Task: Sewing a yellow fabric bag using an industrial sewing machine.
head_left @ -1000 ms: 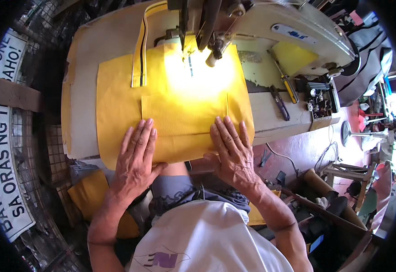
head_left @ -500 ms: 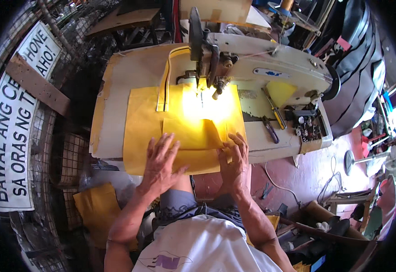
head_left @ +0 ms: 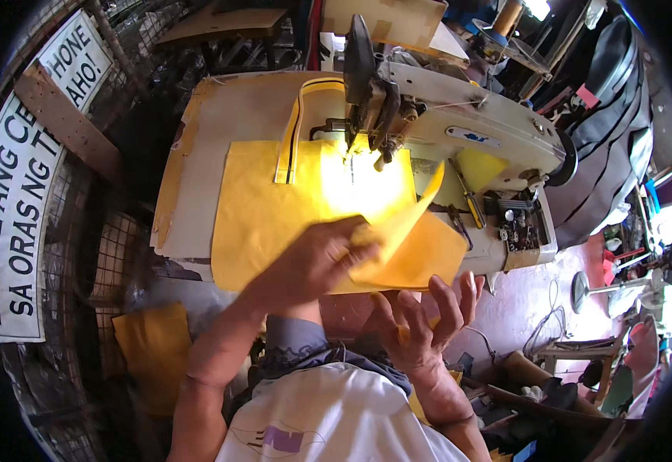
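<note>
A beige sewing table with worn, frayed edges (head_left: pixel 197 177) stands over a pinkish floor (head_left: pixel 517 289) in a crowded workshop. Nearest, just off the table's front edge, the bare right hand (head_left: pixel 426 327) is turned upward, fingers spread and half curled; whether a fingertip touches the material I cannot tell. Beyond it the blurred bare left hand (head_left: pixel 336 252) seems to pinch the near-left end of a bright yellow, folded, flexible sheet (head_left: pixel 428 250). Handling this well probably calls for a light pinch close to the edge, the right hand bearing the lower flap, and no dragging on what lies below. The folded sheet is over the front edge, right of its middle; its long axis slants from the pinch toward the right rear corner, one flap raised, the other splayed rightward. Under it lies a larger, flat yellow panel (head_left: pixel 263 223), slightly past the front edge (its near-right part is hidden). Farther back, a yellow strap with a dark stripe (head_left: pixel 286 165) overlaps the panel, and toward the rear edge stands a cream sewing machine (head_left: pixel 497 115), its needle area glaring.
</note>
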Tool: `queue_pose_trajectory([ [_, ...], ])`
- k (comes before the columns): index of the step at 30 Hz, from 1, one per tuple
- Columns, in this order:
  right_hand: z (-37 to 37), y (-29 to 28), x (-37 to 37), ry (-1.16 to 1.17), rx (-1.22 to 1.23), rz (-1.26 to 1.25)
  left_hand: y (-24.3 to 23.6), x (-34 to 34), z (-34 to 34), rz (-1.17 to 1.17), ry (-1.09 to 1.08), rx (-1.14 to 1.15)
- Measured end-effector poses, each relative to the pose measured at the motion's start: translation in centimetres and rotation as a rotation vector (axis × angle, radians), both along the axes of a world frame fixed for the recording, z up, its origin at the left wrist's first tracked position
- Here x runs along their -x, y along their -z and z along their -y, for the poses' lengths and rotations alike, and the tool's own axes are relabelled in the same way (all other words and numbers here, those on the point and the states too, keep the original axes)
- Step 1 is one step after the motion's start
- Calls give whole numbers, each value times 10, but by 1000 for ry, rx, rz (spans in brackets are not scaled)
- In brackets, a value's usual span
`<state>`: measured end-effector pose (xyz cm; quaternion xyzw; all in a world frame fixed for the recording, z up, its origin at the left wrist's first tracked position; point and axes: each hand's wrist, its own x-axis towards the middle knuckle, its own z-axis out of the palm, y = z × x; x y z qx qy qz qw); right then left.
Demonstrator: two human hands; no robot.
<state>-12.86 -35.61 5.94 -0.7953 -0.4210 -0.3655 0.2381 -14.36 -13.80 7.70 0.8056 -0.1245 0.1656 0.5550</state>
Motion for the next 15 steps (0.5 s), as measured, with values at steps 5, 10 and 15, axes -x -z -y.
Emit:
queue_pose_trajectory([
  [5, -31, 37, -19, -280, 295, -397, 39, -27, -69, -473, -472, -463],
  [10, -61, 77, -22, -463, 270, -397, 75, -26, -94, -80, -614, -533],
  [15, -70, 76, -27, -483, 300, -447, 67, -25, -112, -314, -721, -296],
])
